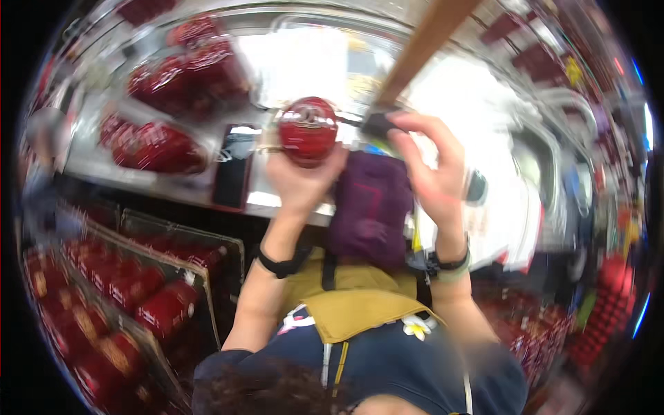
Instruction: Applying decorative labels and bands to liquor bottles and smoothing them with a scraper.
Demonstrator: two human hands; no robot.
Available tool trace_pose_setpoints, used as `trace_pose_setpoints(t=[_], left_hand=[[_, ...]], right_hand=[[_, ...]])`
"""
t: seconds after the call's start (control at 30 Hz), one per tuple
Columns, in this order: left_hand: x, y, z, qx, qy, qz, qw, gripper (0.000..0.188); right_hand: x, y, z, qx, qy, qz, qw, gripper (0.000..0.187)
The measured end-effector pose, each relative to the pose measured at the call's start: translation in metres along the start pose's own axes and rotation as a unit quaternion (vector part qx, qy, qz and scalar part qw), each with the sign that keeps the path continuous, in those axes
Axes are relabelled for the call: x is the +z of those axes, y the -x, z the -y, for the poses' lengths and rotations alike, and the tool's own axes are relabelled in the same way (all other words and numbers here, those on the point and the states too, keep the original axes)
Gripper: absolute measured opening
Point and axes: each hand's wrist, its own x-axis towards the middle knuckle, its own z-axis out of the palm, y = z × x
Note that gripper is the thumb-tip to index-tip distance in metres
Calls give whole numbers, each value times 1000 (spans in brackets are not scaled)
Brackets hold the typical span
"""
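Note:
My left hand is closed round the lower part of a glossy red cricket ball, whose pale stamped emblem faces up. To its right, thumb and forefinger of my right hand pinch a small dark block; blur hides what kind of thing it is. The block is apart from the ball. A dark purple cloth hangs over the bench's front edge onto my lap, between my forearms. Left of the ball, a dark phone-like slab lies on the bench.
Plastic-wrapped bundles of red balls lie at the back left of the bench. Crates of red balls stand below, at left. A wooden post rises behind my right hand. White sheets cover the right side.

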Motion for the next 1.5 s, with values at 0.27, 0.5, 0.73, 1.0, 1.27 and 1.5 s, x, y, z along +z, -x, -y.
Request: trace_pose_setpoints(t=[0.27,0.5,0.73,1.0,1.27,1.5], left_hand=[[0,-5,10,137,-110,-23,984,87],[19,1,-4,115,-88,-31,989,58],[16,-9,-2,131,-19,-32,991,62],[-7,11,14,52,-86,-18,995,78],[-5,7,-25,-44,-28,32,998,140],[-36,19,-85,9,-176,-58,983,99]], right_hand=[[-56,9,-4,-30,61,-96,993,16],[-131,11,20,2,95,-173,980,17],[-117,9,0,-27,119,-173,977,13],[-52,-1,29,30,12,142,989,13],[6,-53,63,22,17,286,958,15],[39,-77,69,-62,109,289,949,16]])
